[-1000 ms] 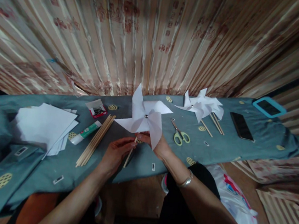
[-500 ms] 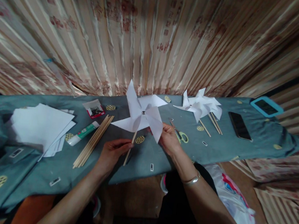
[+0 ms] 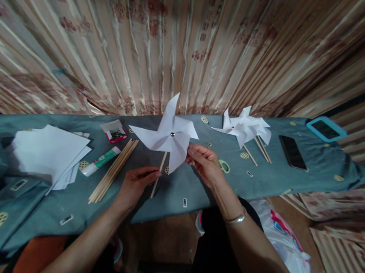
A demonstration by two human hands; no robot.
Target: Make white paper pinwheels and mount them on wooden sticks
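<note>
A white paper pinwheel (image 3: 164, 137) with a silver pin at its centre stands upright over the table, fixed to a thin wooden stick (image 3: 163, 161). My left hand (image 3: 136, 186) pinches that stick below the paper blades. At the pinwheel's right side, the fingertips of my right hand (image 3: 204, 162) touch the edge of a blade; they are curled close together, and whether they grip it is hard to see. Behind my right hand lie scissors with light green handles (image 3: 224, 167), partly hidden.
Left on the blue-green cloth (image 3: 174, 214) are white paper sheets (image 3: 48, 153), a glue stick (image 3: 100, 161), wooden sticks (image 3: 113, 170) and a pin packet (image 3: 114, 131). Rightward lie more pinwheels (image 3: 244, 127), a phone (image 3: 292, 152) and a blue-framed device (image 3: 326, 129). A curtain (image 3: 179, 45) hangs behind.
The pinwheel's blades have turned about the pin, and its head sits slightly further left. My right hand has shifted left and up along the blade edge. My left hand keeps its hold.
</note>
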